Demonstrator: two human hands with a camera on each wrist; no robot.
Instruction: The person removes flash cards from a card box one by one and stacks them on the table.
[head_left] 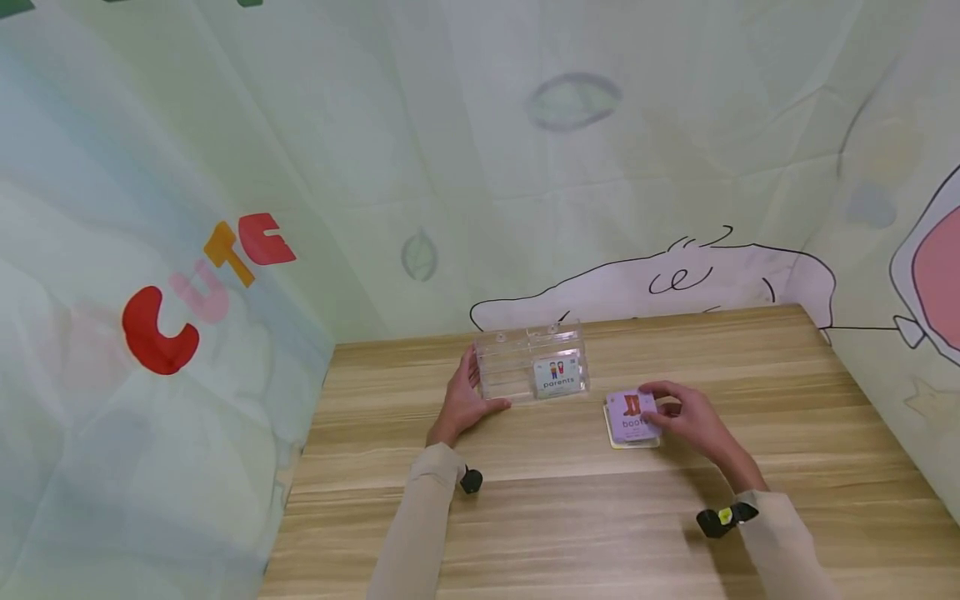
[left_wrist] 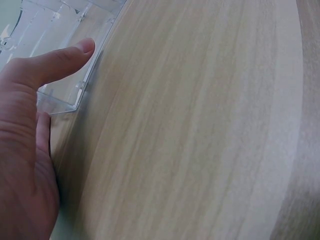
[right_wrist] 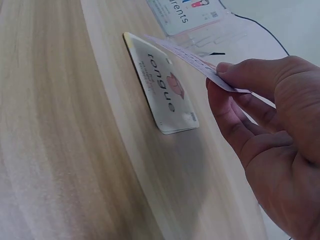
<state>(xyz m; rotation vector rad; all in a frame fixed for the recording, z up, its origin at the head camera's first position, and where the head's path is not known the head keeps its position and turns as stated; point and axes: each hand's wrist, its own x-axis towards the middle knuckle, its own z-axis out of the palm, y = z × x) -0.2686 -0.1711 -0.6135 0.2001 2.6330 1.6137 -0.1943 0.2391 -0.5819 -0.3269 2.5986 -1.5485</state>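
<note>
A clear plastic box (head_left: pixel 504 385) with compartments stands toward the back of the table. My left hand (head_left: pixel 459 407) holds its left side, the thumb across the lower front and the fingers along the side. In the box's right compartment sits a card reading "parents" (head_left: pixel 558 379). My right hand (head_left: pixel 693 419) pinches a purple "boots" card (head_left: pixel 628 427) between thumb and fingers at its right edge. The right wrist view shows this card raised and tilted above a small stack of cards, whose top one, a "tongue" card (right_wrist: pixel 162 87), lies on the table.
The wood-grain table (head_left: pixel 555 517) meets a printed fabric backdrop (head_left: pixel 480 167) at its back edge. Coloured letters and line drawings mark the fabric. A dark device (head_left: pixel 723 518) is strapped on the right wrist, another (head_left: pixel 471 479) on the left.
</note>
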